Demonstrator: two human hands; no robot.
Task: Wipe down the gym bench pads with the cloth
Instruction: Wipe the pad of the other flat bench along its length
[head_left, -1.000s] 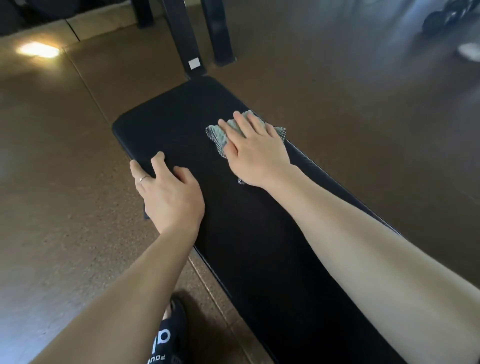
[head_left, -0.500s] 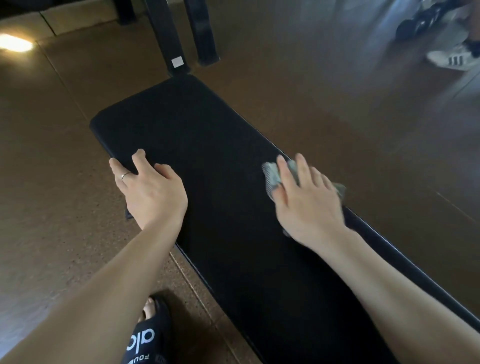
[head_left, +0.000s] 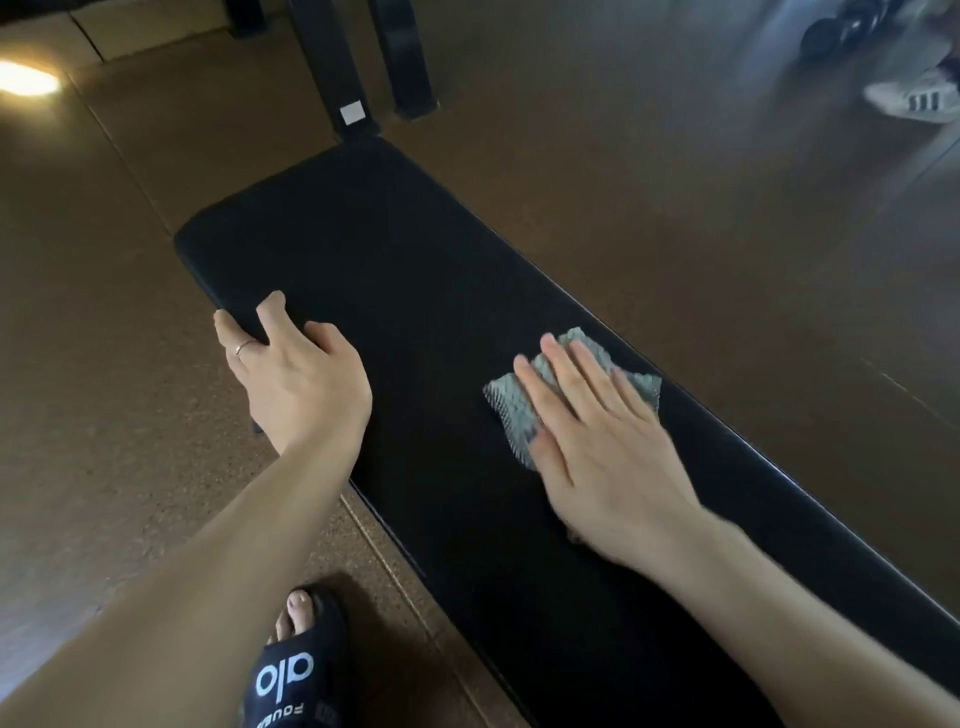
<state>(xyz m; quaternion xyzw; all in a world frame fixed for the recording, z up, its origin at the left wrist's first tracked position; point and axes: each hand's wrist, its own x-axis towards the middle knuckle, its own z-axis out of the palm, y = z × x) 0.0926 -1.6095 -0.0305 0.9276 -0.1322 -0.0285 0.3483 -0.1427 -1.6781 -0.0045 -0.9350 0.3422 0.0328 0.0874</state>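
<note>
A long black bench pad (head_left: 415, 291) runs from the upper middle down to the lower right. My right hand (head_left: 608, 441) lies flat, fingers spread, pressing a small grey-green textured cloth (head_left: 511, 410) onto the pad near its right edge. The cloth shows beyond my fingertips and thumb; the rest is hidden under the palm. My left hand (head_left: 301, 384), with a ring on one finger, grips the pad's left edge, its fingers curled over the top.
Black frame posts (head_left: 332, 67) stand at the bench's far end. My foot in a black slipper (head_left: 296, 675) is on the brown rubber floor left of the bench. Another person's white shoe (head_left: 914, 98) and dark dumbbells (head_left: 841, 28) are at the top right.
My right hand has slid the cloth from the far middle of the pad toward me along the right side. My left hand has stayed on the left edge.
</note>
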